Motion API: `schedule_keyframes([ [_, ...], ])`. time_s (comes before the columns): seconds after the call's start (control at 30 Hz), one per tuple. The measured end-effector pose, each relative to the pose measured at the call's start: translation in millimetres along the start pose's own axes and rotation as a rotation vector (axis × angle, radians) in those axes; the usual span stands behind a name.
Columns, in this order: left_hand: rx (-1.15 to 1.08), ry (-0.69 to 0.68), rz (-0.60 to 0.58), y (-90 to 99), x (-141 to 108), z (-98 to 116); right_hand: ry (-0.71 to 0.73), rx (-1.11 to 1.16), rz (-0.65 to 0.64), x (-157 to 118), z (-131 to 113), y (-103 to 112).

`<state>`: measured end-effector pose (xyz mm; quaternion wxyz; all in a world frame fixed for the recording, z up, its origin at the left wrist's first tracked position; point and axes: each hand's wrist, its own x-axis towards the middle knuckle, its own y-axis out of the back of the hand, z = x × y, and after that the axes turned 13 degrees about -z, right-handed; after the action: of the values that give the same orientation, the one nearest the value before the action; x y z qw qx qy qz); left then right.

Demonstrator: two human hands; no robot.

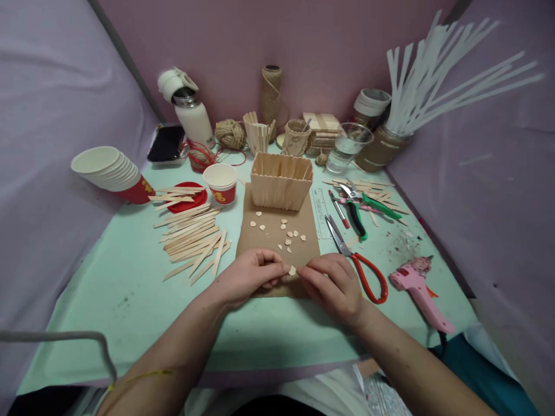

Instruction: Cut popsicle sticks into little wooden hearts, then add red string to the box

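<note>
A small pale heart-shaped wood piece [292, 270] sits between the fingertips of both hands, low over the cardboard sheet [255, 245]. My left hand [255, 271] is closed in a pinch at its left side, the curled lower fingers partly hidden. From the right, my right hand [333, 283] also pinches, its thumb and forefinger at the piece's edge. Several similar wood pieces [289, 234] lie scattered on the cardboard, with a few tiny chips. Behind them stands a box made of craft sticks [281, 185], its top facing up.
Loose craft sticks [191, 237] and stacked paper cups [115, 170] are at left. Red-handled scissors [368, 277], green-handled pruners [377, 205] and a pink glue gun [418, 289] lie at right. A plastic cup of water [344, 153] and a jar of white sticks [384, 150] stand behind.
</note>
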<state>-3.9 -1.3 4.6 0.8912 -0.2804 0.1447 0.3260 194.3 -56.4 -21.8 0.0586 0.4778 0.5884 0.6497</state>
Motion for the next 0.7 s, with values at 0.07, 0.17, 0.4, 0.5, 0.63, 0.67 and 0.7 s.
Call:
schedule_keyframes([
  [0.07,-0.001,0.008,0.008,0.1,0,0,-0.034,-0.006,0.002,-1,0,0],
  [0.17,-0.004,0.016,0.012,0.1,1,0,-0.041,-0.018,-0.010,-1,0,0],
  [0.4,0.003,0.025,-0.002,-1.8,1,0,0.013,0.002,0.006,-2,2,-3],
  [0.5,-0.002,0.026,-0.010,-1.9,1,1,0.018,0.014,-0.002,0,1,-3],
  [0.63,-0.007,0.001,0.015,-0.4,1,0,-0.142,0.168,0.004,9,-6,2],
  [0.67,0.006,-0.020,0.029,0.1,1,0,-0.225,0.251,0.015,12,-8,3],
  [0.7,0.028,-0.042,0.042,0.6,1,0,-0.323,0.348,0.021,15,-10,5],
])
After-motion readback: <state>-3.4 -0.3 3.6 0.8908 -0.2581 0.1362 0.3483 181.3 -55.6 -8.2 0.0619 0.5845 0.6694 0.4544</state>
